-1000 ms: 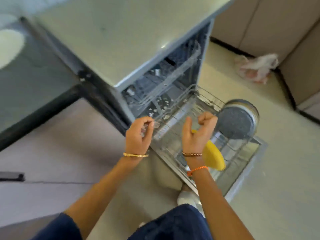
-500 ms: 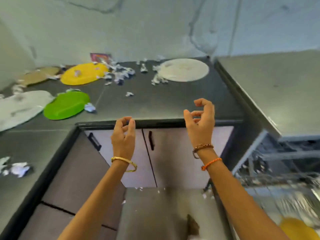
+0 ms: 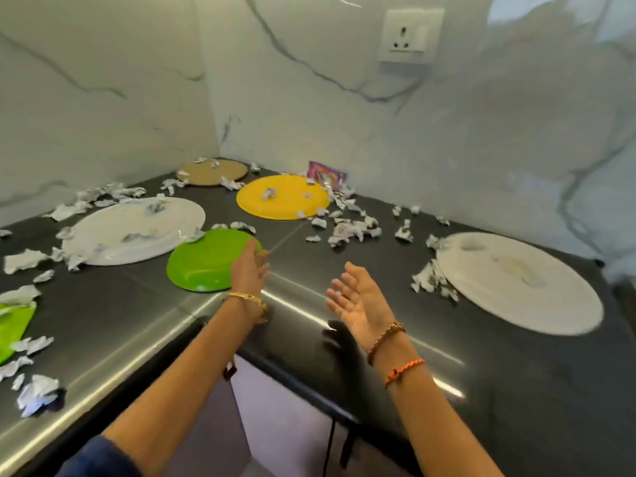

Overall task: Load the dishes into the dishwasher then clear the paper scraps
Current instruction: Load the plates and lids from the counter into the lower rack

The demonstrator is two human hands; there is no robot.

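Observation:
A green plate (image 3: 199,261) lies near the inner corner of the dark counter. My left hand (image 3: 249,270) is open at its right rim; touching or just above, I cannot tell. My right hand (image 3: 358,299) hovers palm-up and open over bare counter, holding nothing. A large white oval plate (image 3: 134,230) sits left of the green one. Behind are a yellow plate (image 3: 284,197) and a tan plate (image 3: 211,172). A big white round plate (image 3: 519,287) lies at the right. Crumpled paper scraps (image 3: 347,228) litter the counter and plates. The dishwasher is out of view.
Another green plate (image 3: 12,325) shows partly at the left edge, with scraps (image 3: 38,395) near it. A small colourful packet (image 3: 327,173) leans on the marble wall. A wall socket (image 3: 407,36) is above. Cabinet doors (image 3: 275,407) sit below the counter edge (image 3: 299,370).
My view swung from the open dishwasher up to the counter corner. Both hands, curled before, have opened and reached forward, the left arriving at the green plate's rim.

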